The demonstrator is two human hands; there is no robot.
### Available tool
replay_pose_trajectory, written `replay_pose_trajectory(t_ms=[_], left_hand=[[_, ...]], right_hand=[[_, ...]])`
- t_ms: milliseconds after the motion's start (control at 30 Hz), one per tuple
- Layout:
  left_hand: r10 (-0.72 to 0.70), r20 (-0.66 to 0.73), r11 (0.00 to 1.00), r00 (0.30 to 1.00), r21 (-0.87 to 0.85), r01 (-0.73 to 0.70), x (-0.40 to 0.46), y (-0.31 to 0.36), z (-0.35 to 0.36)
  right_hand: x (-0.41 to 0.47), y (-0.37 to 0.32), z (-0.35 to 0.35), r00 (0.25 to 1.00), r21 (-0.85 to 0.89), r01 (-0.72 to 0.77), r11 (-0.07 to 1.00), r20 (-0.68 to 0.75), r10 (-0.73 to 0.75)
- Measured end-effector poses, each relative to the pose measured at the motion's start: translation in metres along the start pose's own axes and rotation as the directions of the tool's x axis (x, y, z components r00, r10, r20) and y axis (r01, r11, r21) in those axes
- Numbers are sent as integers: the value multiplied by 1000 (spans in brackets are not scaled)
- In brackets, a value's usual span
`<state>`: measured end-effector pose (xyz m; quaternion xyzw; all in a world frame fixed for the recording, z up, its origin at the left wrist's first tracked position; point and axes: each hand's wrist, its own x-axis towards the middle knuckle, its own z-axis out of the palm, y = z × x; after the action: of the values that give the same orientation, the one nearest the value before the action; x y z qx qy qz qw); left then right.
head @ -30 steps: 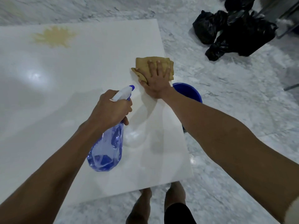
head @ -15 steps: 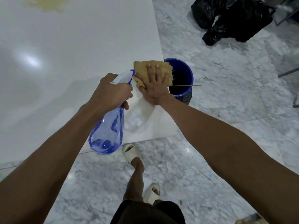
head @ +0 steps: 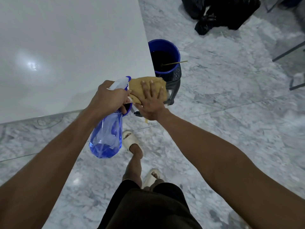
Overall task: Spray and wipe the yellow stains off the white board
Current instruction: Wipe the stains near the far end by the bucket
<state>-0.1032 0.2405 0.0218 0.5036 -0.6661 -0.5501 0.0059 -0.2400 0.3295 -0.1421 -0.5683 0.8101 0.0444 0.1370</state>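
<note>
The white board [head: 69, 47] lies flat, filling the upper left; no yellow stain shows in view. My left hand [head: 109, 98] grips a blue translucent spray bottle [head: 107, 136] by its white trigger head, held at the board's near right corner. My right hand [head: 151, 100] lies flat, fingers spread, on a tan cloth [head: 145, 83] at that corner, by the board's edge. Whether the cloth still rests on the board cannot be told.
A blue bucket [head: 165, 57] with dark liquid and a thin stick stands on a dark plastic stool [head: 173, 86] just right of the board. Black bags [head: 219, 12] lie at the back right. Metal legs [head: 290, 52] stand far right. My sandalled feet [head: 130, 139] are on the marble floor.
My right hand dragged the cloth toward me along the board's right edge to its near corner. The view tilted down and back; the yellow stain left the frame. The bottle stayed gripped.
</note>
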Motion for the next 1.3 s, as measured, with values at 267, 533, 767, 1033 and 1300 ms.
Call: replay_pose_trajectory(t_ms=[267,533,767,1033,1300], left_hand=[[18,9,1000,1000,-1,-18,-59,10,21],[69,39,998,997,10,-69,-82,58,19],[103,15,995,995,7,-103,-42,113,-1],[52,-4,996,999,76,-52,45,164,-40],[52,-28,997,998,54,-51,103,217,-55]], right_hand=[[-68,0,-33,971,470,-105,877,237,-11],[-108,25,-131,916,856,-216,-469,344,206],[-46,52,-198,948,810,-85,-581,246,204],[59,67,-237,954,776,-62,-628,232,192],[122,93,-273,963,774,-49,-631,204,176]])
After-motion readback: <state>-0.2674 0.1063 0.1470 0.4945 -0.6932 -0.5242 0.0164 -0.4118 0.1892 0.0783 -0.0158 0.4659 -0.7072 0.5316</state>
